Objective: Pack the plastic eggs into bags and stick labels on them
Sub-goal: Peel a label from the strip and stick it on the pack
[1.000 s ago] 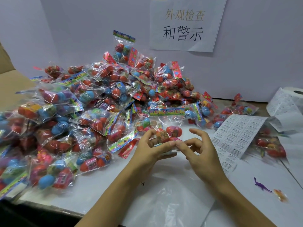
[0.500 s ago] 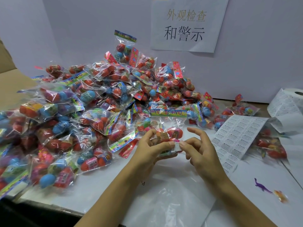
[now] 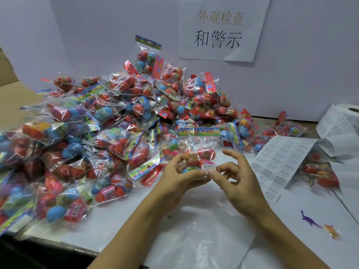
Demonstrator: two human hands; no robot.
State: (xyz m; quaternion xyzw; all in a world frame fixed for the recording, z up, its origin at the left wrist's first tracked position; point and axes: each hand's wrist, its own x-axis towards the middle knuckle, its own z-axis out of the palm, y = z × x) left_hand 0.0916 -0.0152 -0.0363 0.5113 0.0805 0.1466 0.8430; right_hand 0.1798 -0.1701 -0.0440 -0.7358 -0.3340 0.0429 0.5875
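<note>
A white paper sign (image 3: 223,30) on the wall reads 外观检查 in gold and 和警示 in black; the small white label (image 3: 208,167) on the held bag of eggs (image 3: 196,152) reads WARNING, as do the stickers on the label sheet (image 3: 279,162)

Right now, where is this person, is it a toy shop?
Probably not a shop, more likely a packing and checking table in a toy workshop. A big heap of bagged plastic eggs covers the table, a sheet of warning labels lies ready, and a printed sign hangs on the wall.
</note>
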